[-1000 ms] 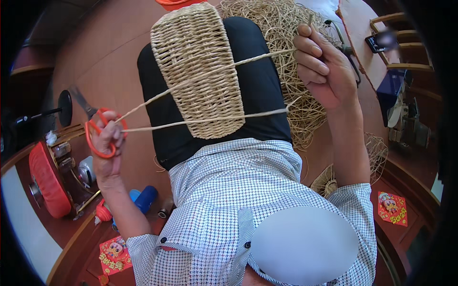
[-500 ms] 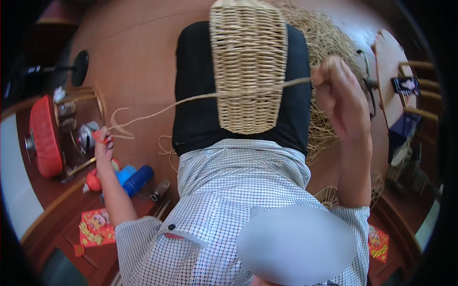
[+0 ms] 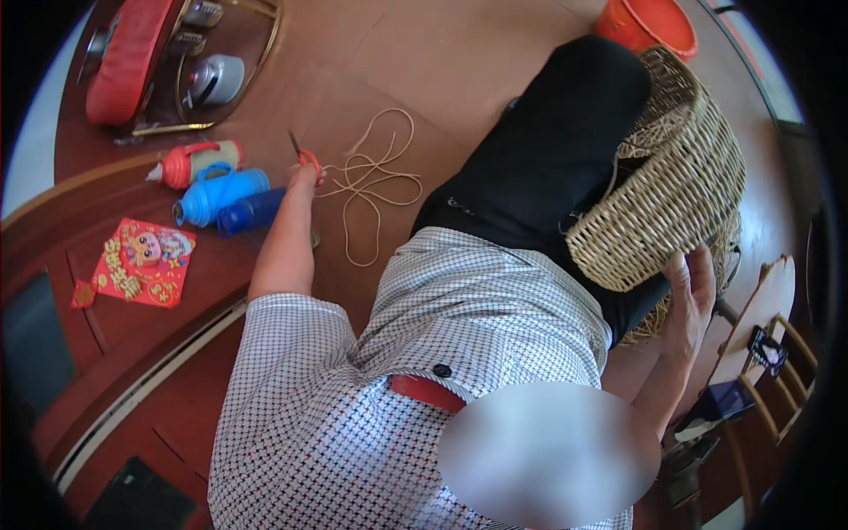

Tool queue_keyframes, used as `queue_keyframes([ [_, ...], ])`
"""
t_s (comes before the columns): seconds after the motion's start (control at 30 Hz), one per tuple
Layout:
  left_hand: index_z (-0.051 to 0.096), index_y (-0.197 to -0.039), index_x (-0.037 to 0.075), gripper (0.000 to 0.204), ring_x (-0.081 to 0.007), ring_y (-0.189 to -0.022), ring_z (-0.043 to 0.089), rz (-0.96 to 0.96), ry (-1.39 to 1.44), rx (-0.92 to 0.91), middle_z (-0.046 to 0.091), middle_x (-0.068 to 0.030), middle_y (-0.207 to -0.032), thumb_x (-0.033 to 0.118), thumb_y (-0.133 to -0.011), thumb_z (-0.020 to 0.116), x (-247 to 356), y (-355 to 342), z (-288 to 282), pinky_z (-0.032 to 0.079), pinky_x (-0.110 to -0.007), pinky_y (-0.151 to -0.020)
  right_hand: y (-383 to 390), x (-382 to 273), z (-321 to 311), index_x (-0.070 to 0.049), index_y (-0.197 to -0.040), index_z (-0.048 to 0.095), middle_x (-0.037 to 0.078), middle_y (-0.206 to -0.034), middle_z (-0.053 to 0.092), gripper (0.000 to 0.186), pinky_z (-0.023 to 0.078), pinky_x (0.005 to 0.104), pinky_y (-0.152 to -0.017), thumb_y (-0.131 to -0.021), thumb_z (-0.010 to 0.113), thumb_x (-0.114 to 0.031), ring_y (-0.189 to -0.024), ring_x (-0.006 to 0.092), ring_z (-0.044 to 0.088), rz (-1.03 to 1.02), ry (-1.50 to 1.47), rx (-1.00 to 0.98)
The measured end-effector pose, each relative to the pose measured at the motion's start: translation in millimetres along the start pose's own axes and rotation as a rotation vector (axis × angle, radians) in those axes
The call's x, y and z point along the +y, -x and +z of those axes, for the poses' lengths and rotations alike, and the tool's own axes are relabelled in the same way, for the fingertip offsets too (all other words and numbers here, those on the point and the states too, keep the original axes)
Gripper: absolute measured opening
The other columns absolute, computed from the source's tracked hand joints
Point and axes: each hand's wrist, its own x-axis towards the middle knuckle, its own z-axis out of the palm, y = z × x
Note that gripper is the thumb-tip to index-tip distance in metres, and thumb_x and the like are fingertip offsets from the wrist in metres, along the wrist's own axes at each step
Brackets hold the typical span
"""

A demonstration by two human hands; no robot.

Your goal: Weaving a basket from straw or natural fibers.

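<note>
My left hand (image 3: 304, 175) is stretched out to the left, closed on scissors (image 3: 308, 161) with orange handles, blades pointing up. Beside it a thin tan cord (image 3: 375, 212) lies in loose loops on the floor. My right hand (image 3: 693, 287) grips the lower edge of a woven straw basket (image 3: 662, 208), which is tilted on its side over my black-trousered right thigh, its hollow inside showing at the top. A mass of tan strands (image 3: 733, 247) is partly hidden behind the basket.
Three thermoses (image 3: 219, 196) are on the left, near a red poster (image 3: 141, 283). A red-cushioned seat (image 3: 124, 66) and a trolley with metal pots (image 3: 225, 78) are at upper left. An orange bucket (image 3: 654, 26) is at the top. Wooden chair rails and a phone (image 3: 767, 352) are at right.
The view has swung left. The basket has tipped over to the right, now gripped by my right hand. My left hand has stretched outward, and cord now lies looped on the floor.
</note>
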Motion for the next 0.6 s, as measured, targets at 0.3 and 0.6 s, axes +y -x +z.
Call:
queue_keyframes([
  [0.3, 0.073, -0.096, 0.01, 0.011, -0.0112, -0.059, 0.06, 0.202, 0.0, -0.085, 0.074, -0.0055, -0.083, 0.016, -0.087, 0.076, 44.8, 38.8, 31.5, 0.041, -0.027, -0.047, 3.7, 9.7, 10.8, -0.002, -0.15, 0.052, 0.008, -0.136, 0.068, 0.044, 0.053, 0.0303, -0.099, -0.11, 0.062, -0.016, -0.118, 0.0139, 0.065, 0.119, -0.255, 0.097],
  [0.6, 0.068, -0.125, 0.004, 0.039, -0.0179, -0.09, 0.071, 0.756, -0.305, -0.005, 0.075, -0.007, -0.099, 0.026, -0.095, 0.078, 126.1, 77.2, 75.6, 0.057, -0.036, -0.081, -10.1, -3.0, 67.4, 0.0, -0.14, 0.059, 0.007, -0.126, 0.07, 0.041, 0.055, 0.0328, -0.098, -0.11, 0.064, -0.028, -0.112, 0.0155, 0.067, 0.051, -0.561, 0.447],
])
